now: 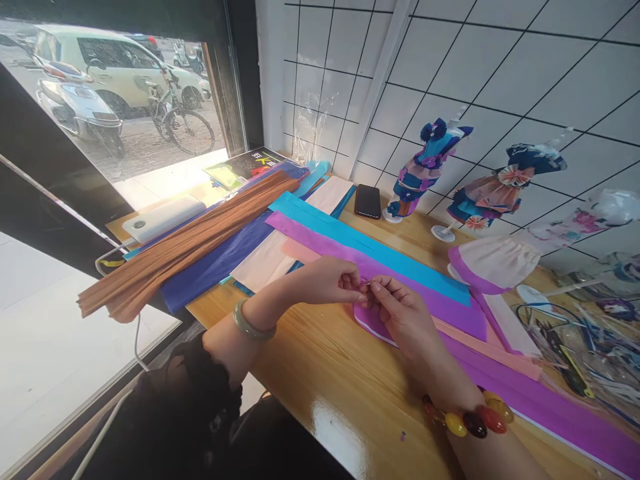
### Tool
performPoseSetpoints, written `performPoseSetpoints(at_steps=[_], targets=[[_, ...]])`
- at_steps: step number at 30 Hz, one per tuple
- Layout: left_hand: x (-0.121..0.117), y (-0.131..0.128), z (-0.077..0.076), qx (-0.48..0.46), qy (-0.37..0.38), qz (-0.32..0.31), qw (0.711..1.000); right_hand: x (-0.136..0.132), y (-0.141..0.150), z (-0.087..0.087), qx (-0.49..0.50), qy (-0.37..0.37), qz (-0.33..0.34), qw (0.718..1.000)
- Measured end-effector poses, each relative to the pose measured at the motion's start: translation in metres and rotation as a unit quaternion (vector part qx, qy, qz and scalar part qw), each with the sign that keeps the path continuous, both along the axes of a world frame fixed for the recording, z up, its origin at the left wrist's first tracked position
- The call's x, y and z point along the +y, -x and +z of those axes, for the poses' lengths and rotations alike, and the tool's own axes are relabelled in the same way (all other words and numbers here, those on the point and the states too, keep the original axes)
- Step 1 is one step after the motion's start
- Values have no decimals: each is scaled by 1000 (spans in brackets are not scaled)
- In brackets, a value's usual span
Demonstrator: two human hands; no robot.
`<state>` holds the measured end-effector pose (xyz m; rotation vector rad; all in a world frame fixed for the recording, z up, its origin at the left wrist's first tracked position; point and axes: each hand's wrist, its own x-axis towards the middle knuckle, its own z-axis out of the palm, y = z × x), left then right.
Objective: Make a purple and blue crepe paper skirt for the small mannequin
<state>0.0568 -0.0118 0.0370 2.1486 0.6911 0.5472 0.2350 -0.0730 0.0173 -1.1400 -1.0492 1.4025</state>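
Observation:
My left hand (327,280) and my right hand (403,313) meet over the wooden table (320,373), fingertips pinched together on the end of a purple crepe paper strip (500,380) that runs off to the right. A thin needle-like glint shows between the fingertips; I cannot make it out for sure. A green bangle is on my left wrist, an amber bead bracelet on my right. A wider purple sheet (415,287) and a blue sheet (370,247) lie just behind the hands.
Brown pleated paper (190,240), dark blue and pink sheets lie at the left by the window. A black phone (368,201) and two paper-dressed dolls (425,167) (500,187) stand by the tiled wall. A pink paper skirt (493,263) and a clutter of tools (575,340) sit at right.

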Motion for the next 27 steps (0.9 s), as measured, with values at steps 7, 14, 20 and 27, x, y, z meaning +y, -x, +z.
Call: performPoseSetpoints(at_steps=[7,14,20,27], targets=[[-4,-5,0,47,-121,20,991,-1,0,0,-9,-3,-21,1000],[-9,-10,2,134,-255,39,957,-5,2,6,-114,49,4,992],[-11,-11,3,147,-250,46,956,-7,9,12,-47,47,46,997],[-8,-7,-2,85,-225,68,968,-7,5,6,-77,6,45,996]])
